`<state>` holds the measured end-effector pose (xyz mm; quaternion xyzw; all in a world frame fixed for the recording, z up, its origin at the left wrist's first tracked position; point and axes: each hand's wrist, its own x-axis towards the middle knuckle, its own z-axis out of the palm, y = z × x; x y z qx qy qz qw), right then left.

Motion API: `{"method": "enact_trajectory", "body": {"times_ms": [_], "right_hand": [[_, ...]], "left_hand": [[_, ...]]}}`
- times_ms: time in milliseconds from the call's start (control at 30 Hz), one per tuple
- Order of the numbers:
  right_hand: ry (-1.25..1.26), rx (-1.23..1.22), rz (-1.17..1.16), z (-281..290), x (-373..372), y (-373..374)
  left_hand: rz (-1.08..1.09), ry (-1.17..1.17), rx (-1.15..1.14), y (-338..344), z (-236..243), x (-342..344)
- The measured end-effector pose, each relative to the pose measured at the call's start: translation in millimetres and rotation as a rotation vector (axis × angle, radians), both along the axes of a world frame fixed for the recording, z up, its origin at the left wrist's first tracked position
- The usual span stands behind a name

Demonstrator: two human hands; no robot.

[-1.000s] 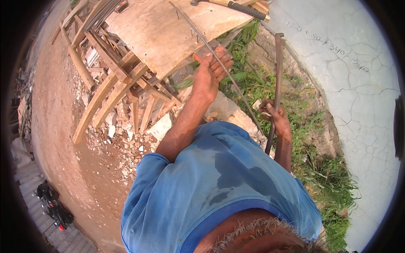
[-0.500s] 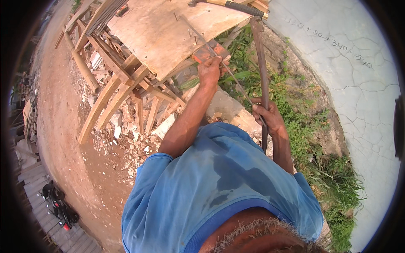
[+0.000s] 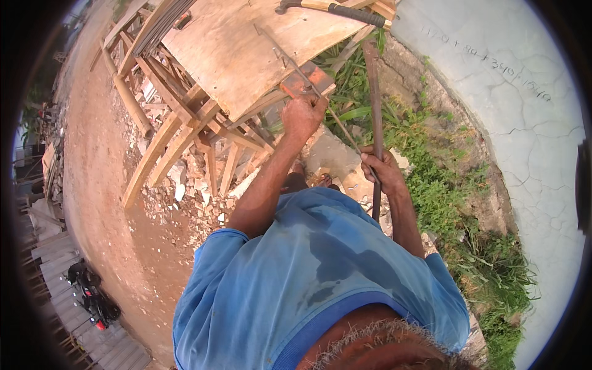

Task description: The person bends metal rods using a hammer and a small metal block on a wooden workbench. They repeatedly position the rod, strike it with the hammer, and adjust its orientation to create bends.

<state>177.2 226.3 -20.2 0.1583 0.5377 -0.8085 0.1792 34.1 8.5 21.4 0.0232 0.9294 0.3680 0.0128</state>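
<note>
A thin metal rod (image 3: 343, 121) slants from the plywood board (image 3: 225, 61) down toward my body. My left hand (image 3: 303, 116) is closed round the rod, just beside an orange-red metal block (image 3: 316, 80) at the board's near edge. Upright metal pins (image 3: 284, 60) stand in the board along the rod, whose far end appears hooked. Lower and to the right, my right hand (image 3: 385, 171) is closed on the rod's near end and a long dark metal bar (image 3: 377, 105). The bar stands nearly upright in this view; its lower end passes below the hand.
A hammer (image 3: 336, 8) lies at the board's far right corner. Several dark rods (image 3: 161, 28) rest at its left, near a small orange tool (image 3: 182, 20). Timber legs (image 3: 161, 145) and rubble (image 3: 185, 191) are below. Weeds (image 3: 425, 166) line a cracked pale wall (image 3: 524, 135); a motorbike (image 3: 92, 293) stands far left.
My right hand has moved slightly left with the dark bar, whose upper end has dropped and swung left. My left hand has shifted slightly down and stays closed on the rod.
</note>
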Motion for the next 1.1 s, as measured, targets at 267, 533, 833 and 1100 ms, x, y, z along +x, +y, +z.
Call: {"method": "enact_trajectory", "body": {"times_ms": [267,533,833,1100], "right_hand": [[-0.03,0.058,0.05,8,3,1],[-0.016,0.04,0.048,10,9,7],[-0.02,0.059,0.062,11,12,6],[-0.047,0.067,0.003,14,17,15]], "left_hand": [[0.031,-0.472,0.804,21,-20,59],[0.009,-0.482,0.911,27,-25,63],[0.02,-0.482,0.89,27,-18,67],[0.084,-0.351,0.774,16,-12,62]]}}
